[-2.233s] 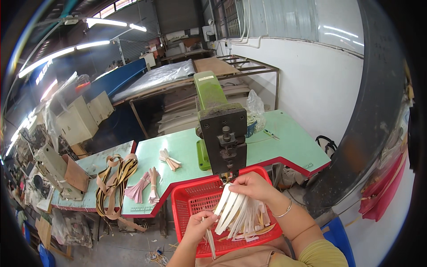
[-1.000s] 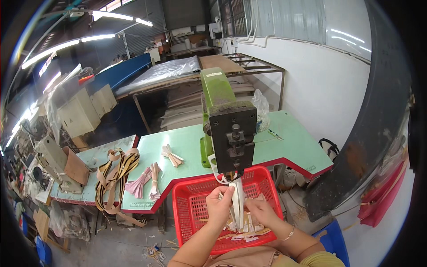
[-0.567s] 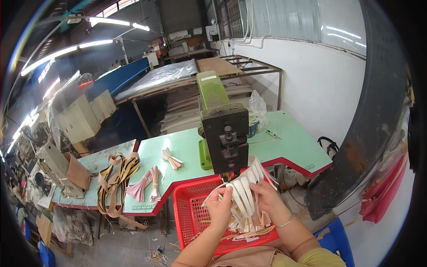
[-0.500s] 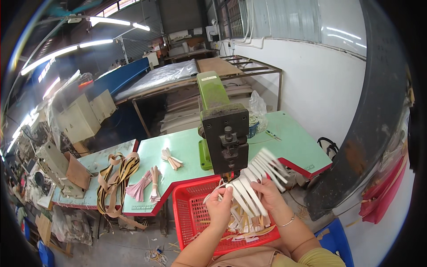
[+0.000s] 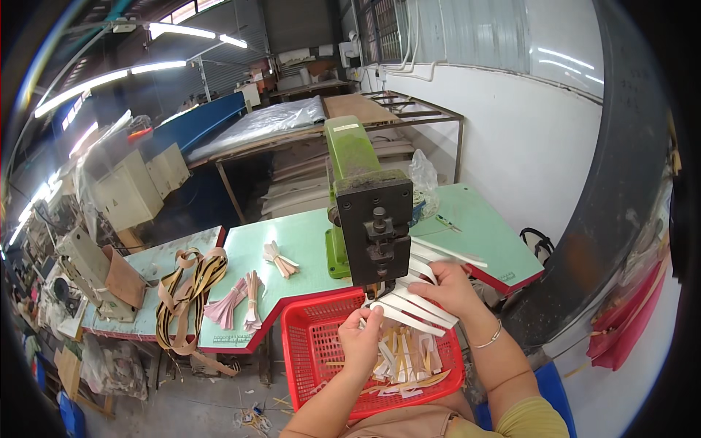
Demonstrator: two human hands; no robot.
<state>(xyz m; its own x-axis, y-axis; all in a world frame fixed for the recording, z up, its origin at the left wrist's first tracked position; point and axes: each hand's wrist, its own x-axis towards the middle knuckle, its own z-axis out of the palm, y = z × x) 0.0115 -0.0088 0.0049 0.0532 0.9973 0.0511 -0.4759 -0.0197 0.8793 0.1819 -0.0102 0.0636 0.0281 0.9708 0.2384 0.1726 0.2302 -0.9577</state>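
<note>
Below the black head of a green press-like machine (image 5: 371, 226), several white strips (image 5: 416, 314) fan out in a bunch. My left hand (image 5: 361, 337) is closed, thumb and fingers pinching the left end of a strip close to the machine's lower tip. My right hand (image 5: 451, 290) is gripping the strips farther right, with its thumb across them and more strips running out behind the hand. Under both hands stands a red plastic basket (image 5: 310, 361), where white strips and yellowish scraps (image 5: 409, 358) lie. What the fingertips press on is partly hidden.
On the green tabletop (image 5: 307, 241) left of the machine lie bundles of pink strips (image 5: 228, 305) and pale strips (image 5: 280, 259). A coiled striped strap (image 5: 182, 292) hangs over the edge. Small green-handled snippers (image 5: 447, 223) lie at right. A dark pillar (image 5: 577, 270) rises beyond.
My right hand has moved up and right, swinging the strips flatter, and more of the basket's contents show. My left hand stays almost in place at the machine tip.
</note>
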